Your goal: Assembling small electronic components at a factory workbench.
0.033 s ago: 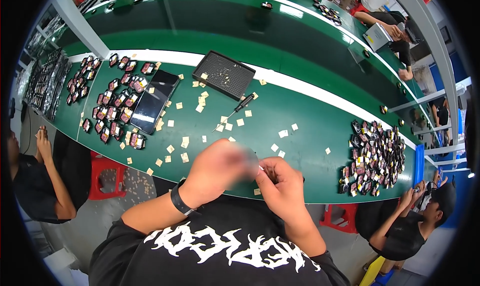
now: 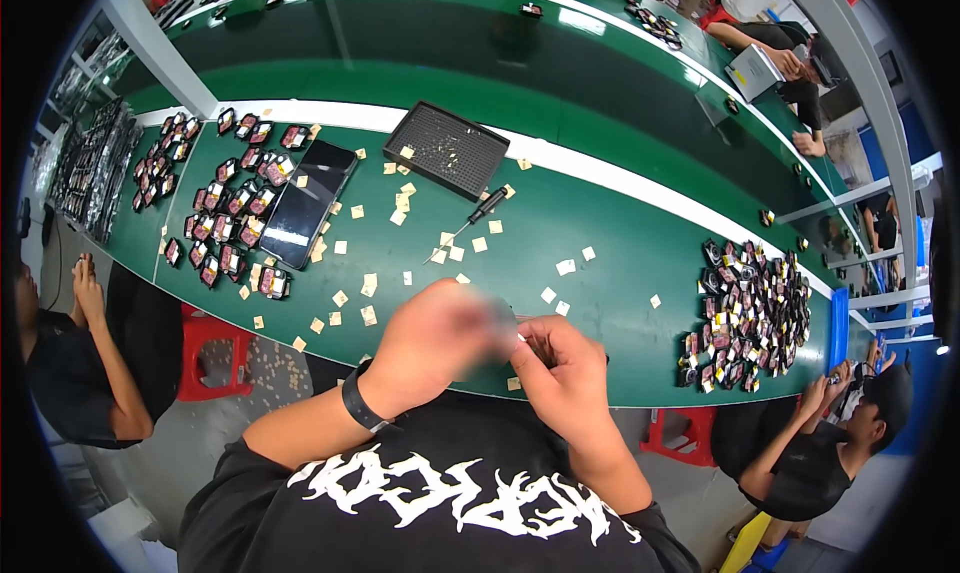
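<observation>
My left hand (image 2: 425,338), with a black band on its wrist, is above the near edge of the green table (image 2: 620,273). A blurred patch covers its fingers, so their grip cannot be read. Close beside it on the right, my right hand (image 2: 568,368) has thumb and fingers pinched together. A tiny whitish spot shows at its fingertips; whatever is held there is too small and hidden to name. Small pale square pieces (image 2: 369,285) lie scattered in front of my hands. Beyond them rests a screwdriver (image 2: 488,206) with a black handle, its shaft pointing back toward me.
A black ridged tray (image 2: 450,151) holds small bits at the back. Left of it lies a dark glossy flat device (image 2: 310,205) beside many small black-cased units (image 2: 230,218). More units (image 2: 750,313) are heaped at right. Seated people flank me; red stools (image 2: 213,353) stand below.
</observation>
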Demonstrator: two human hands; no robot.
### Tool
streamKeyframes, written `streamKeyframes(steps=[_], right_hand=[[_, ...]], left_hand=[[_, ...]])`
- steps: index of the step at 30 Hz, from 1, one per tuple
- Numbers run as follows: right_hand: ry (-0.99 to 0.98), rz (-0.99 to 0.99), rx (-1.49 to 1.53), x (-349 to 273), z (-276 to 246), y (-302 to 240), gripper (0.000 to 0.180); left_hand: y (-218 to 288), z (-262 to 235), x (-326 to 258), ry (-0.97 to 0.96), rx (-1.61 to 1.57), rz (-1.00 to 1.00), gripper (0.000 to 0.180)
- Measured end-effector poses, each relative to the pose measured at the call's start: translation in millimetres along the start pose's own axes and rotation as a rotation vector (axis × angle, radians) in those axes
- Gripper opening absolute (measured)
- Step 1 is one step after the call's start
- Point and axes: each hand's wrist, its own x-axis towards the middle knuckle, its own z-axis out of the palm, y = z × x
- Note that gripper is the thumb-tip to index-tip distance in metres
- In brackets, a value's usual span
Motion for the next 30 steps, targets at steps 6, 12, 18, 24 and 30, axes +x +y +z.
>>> streamKeyframes(steps=[6, 12, 18, 24, 30], right_hand=[[0.04, 0.057, 0.222, -6.1, 1.5, 6.4, 0.008], [0.076, 0.077, 0.109, -10.0, -0.5, 6.3, 0.009], [0.076, -0.038, -0.01, -5.1, -3.3, -0.5, 0.01], [0.087, 0.015, 0.075, -6.6, -3.3, 9.0, 0.012], [0.185, 0.147, 0.331, -3.5, -2.3, 14.5, 0.018]], left_hand=[[-7.0, 6.8, -2.2, -0.005, 0.067, 0.054, 0.02], [-8.0, 9.9, -4.6, -0.046, 0.135, 0.118, 0.019], [-5.3, 12.0, -3.5, -0.098, 0.15, 0.136, 0.022], [-6.1, 8.0, -2.8, -0.164, 0.126, 0.123, 0.023], [-9.5, 1.8, -4.9, -0.245, 0.082, 0.102, 0.021]])
